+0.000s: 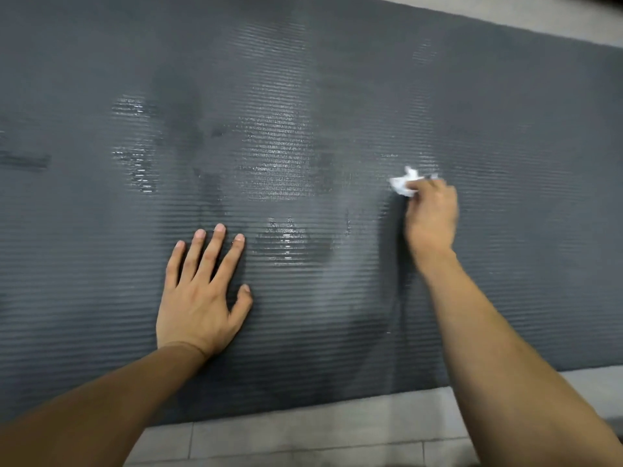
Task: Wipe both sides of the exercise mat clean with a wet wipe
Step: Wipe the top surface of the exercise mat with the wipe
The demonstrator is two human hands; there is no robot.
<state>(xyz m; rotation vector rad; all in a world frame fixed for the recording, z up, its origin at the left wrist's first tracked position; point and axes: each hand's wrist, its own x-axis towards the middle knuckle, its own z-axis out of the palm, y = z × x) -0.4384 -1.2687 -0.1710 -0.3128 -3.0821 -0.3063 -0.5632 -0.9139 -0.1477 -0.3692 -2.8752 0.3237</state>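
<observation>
Head view, looking down: a dark grey ribbed exercise mat (337,79) lies flat across a pale tiled floor (303,439) and fills nearly the whole view. Shiny damp streaks sit near its middle; the right part looks drier. To wipe well, overlapping strokes along the ridges should likely carry on into that dry area, with steady pressure. The left hand (199,298) presses flat on the mat, its 5 fingers spread straight, holding nothing. The right hand (431,217), motion-blurred, pinches a crumpled white wet wipe (403,183) against the mat.
</observation>
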